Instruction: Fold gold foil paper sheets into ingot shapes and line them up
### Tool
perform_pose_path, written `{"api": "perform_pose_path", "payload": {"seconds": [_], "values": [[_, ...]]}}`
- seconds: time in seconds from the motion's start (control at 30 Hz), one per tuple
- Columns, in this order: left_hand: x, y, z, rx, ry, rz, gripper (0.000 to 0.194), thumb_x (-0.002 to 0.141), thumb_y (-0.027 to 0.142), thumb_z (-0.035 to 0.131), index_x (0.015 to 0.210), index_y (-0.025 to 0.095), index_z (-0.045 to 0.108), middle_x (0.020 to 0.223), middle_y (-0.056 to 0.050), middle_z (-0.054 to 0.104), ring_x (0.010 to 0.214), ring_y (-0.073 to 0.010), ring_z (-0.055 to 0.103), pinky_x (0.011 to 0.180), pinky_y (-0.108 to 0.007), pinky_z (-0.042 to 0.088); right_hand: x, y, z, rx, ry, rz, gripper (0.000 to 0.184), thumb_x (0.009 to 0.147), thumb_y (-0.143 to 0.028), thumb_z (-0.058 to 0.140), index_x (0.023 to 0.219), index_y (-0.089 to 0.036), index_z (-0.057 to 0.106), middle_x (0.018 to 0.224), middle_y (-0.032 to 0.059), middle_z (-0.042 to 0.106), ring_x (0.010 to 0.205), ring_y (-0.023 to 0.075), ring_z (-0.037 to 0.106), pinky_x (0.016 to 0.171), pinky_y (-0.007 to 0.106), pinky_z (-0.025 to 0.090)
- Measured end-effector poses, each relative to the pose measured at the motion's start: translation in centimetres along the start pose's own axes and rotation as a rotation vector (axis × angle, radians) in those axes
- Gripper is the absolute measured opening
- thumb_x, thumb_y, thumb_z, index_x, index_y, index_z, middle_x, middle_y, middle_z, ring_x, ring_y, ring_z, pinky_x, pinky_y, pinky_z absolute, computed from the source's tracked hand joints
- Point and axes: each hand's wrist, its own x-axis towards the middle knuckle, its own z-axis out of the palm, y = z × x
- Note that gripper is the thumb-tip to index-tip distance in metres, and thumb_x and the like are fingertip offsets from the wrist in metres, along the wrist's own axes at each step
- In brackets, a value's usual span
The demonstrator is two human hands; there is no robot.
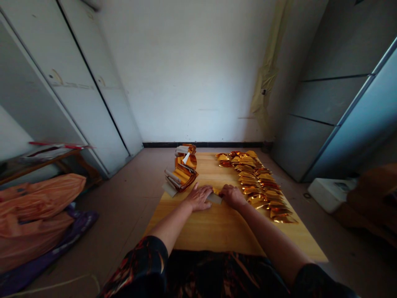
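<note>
A small sheet of foil paper (pixel 215 198) lies on the wooden table (pixel 214 231), grey side up, with a gold strip showing along its far edge. My left hand (pixel 198 198) rests flat on the sheet's left end, thumb spread apart from the fingers. At the right end, my right hand (pixel 232 195) has its fingers curled and closed on the paper; the fingertips are partly hidden. Left of my hands stands a curved stack of loose gold-and-grey foil sheets (pixel 182 176). Along the table's right side lie rows of folded gold paper pieces (pixel 248 180).
Pale cabinets (pixel 89 82) stand on the left and a grey fridge-like unit (pixel 322 99) on the right. An orange bag (pixel 40 203) sits at the lower left. A white box (pixel 328 194) is on the floor at right. The wall (pixel 198 82) rises behind the table.
</note>
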Motion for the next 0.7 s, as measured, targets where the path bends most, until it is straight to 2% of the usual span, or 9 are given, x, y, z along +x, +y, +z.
{"api": "perform_pose_path", "payload": {"seconds": [0.1, 0.3, 0.5, 0.6, 0.7], "values": [[-0.1, -0.1, 0.3, 0.010, -0.005, 0.011, 0.052, 0.083, 0.042, 0.048, 0.132, 0.026, 0.040, 0.147, -0.007, 0.037, 0.136, -0.0234, 0.032, 0.114, -0.054, 0.007, 0.1, 0.0, 0.1, 0.026, 0.011, 0.017, 0.027, 0.087, -0.022, 0.046, 0.095, -0.026, 0.072, 0.103, 0.0055, 0.064, 0.096, 0.0174, 0.056, 0.081, 0.025, 0.038], [-0.3, -0.2, 0.7, 0.001, -0.021, 0.002, 0.052, 0.085, 0.041, 0.046, 0.135, 0.030, 0.039, 0.151, -0.005, 0.031, 0.138, -0.0246, 0.028, 0.113, -0.057, 0.007, -0.4, -0.3, 0.2, -0.009, 0.076, 0.026, 0.025, 0.085, -0.036, 0.052, 0.098, -0.023, 0.069, 0.101, 0.0063, 0.062, 0.098, 0.0190, 0.055, 0.080, 0.027, 0.039], [-0.3, -0.1, 0.7, -0.015, -0.036, -0.017, 0.051, 0.085, 0.041, 0.046, 0.135, 0.030, 0.039, 0.152, -0.006, 0.029, 0.139, -0.0243, 0.027, 0.113, -0.057, 0.007, -0.4, -0.2, 1.0, -0.117, 0.084, 0.017, 0.028, 0.093, -0.028, 0.040, 0.093, -0.022, 0.068, 0.098, 0.0085, 0.062, 0.095, 0.0195, 0.055, 0.078, 0.029, 0.039], [-0.3, -0.1, 0.6, -0.019, -0.046, -0.028, 0.051, 0.084, 0.040, 0.046, 0.134, 0.031, 0.040, 0.152, -0.004, 0.029, 0.139, -0.0249, 0.026, 0.113, -0.058, 0.007, -0.4, 0.0, 1.0, -0.147, 0.082, 0.002, 0.029, 0.093, -0.027, 0.040, 0.095, -0.022, 0.068, 0.099, 0.0091, 0.061, 0.095, 0.0201, 0.054, 0.079, 0.030, 0.039], [-0.3, -0.1, 0.7, -0.042, -0.041, -0.045, 0.055, 0.084, 0.041, 0.046, 0.138, 0.032, 0.034, 0.152, -0.003, 0.029, 0.139, -0.0242, 0.026, 0.113, -0.058, 0.007, -0.5, 0.2, 0.8, -0.153, 0.061, -0.008, 0.027, 0.092, -0.027, 0.041, 0.097, -0.022, 0.068, 0.099, 0.0092, 0.061, 0.095, 0.0196, 0.053, 0.079, 0.029, 0.039]]}}
